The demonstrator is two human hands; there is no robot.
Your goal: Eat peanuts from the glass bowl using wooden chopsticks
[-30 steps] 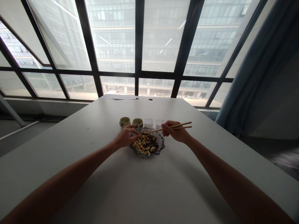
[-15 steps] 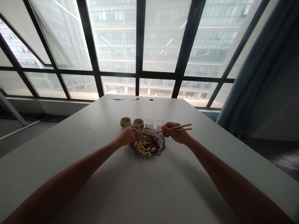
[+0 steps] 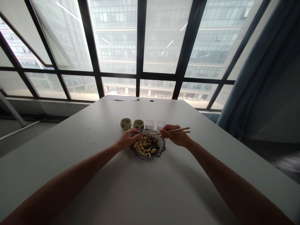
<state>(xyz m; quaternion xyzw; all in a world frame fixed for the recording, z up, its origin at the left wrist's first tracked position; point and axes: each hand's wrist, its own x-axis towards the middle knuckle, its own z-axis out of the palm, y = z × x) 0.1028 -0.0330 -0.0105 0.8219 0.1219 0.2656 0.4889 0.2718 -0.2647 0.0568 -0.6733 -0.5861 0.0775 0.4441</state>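
Observation:
A glass bowl (image 3: 163, 150) with a scalloped rim stands on the white table, holding peanuts (image 3: 143, 146) on its left side and dark small pieces (image 3: 153, 144) towards the right. My right hand (image 3: 173, 135) grips a pair of wooden chopsticks (image 3: 180, 130), their tips reaching left over the back of the bowl. At the bowl's back left rim is my left hand (image 3: 128, 138), its fingers curled together near the chopstick tips; whatever they may hold is too small to make out.
Behind the bowl stand two pale green cups with dark markings (image 3: 126, 124) and two clear cups (image 3: 149, 124) in a row. Papers (image 3: 119, 97) lie at the table's far edge (image 3: 164, 100), before large windows. A blue curtain (image 3: 253, 72) hangs at right.
The chopsticks and my right hand have shifted slightly left, and the two sticks now lie closer together. My left hand has moved a little, its fingers lower at the bowl's rim.

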